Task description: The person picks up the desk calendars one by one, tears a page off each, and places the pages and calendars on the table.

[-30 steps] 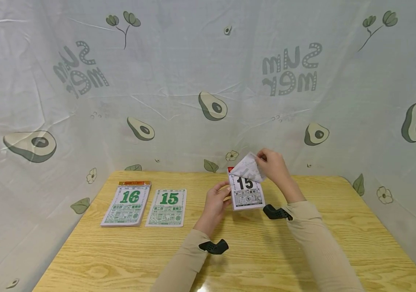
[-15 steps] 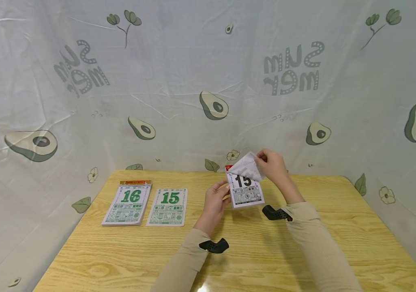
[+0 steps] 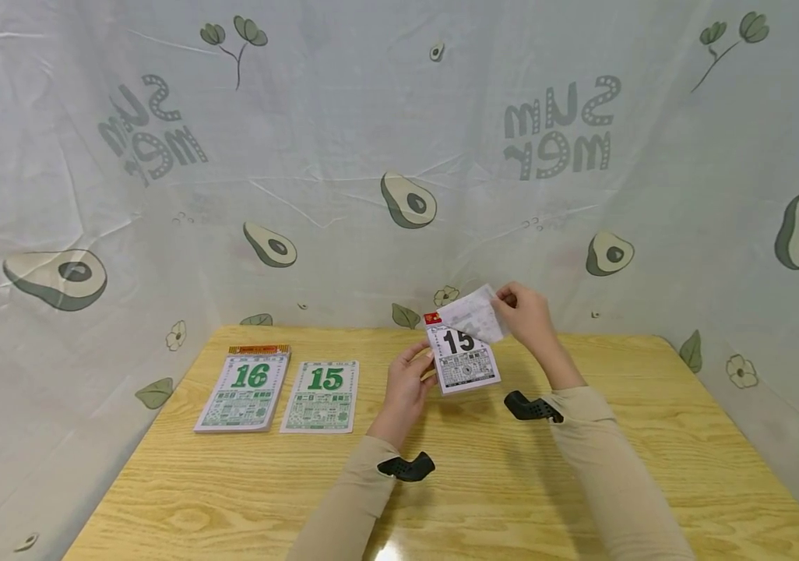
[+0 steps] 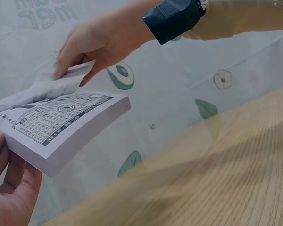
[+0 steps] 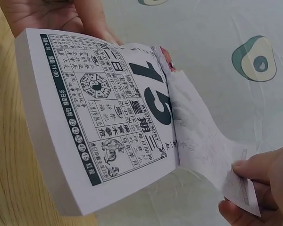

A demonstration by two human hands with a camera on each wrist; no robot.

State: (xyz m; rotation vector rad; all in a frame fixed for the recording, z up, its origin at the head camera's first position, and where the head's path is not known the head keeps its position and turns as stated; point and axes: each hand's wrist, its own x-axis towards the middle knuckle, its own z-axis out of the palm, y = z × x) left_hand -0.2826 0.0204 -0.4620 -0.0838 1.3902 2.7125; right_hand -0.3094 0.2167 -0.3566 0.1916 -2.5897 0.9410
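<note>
My left hand grips a thick tear-off calendar by its left side, tilted and raised over the table. Its facing page reads a black 15, and a bit of red shows at its top corner. Between thumb and fingers, my right hand pinches the lower corner of the top sheet, which is pulled up and back with its pale underside showing. In the right wrist view that sheet runs from the calendar's top edge to the right thumb. The left wrist view shows the thick block of pages from its bottom edge.
On the wooden table, a second calendar with a green 16 lies at the left. Beside it lies a loose sheet with a green 15. A pale curtain printed with avocados hangs behind the table.
My left hand and the calendar have shifted slightly left and up, tilting more. The top sheet now stretches longer toward the right hand, uncovering more of the red corner.
</note>
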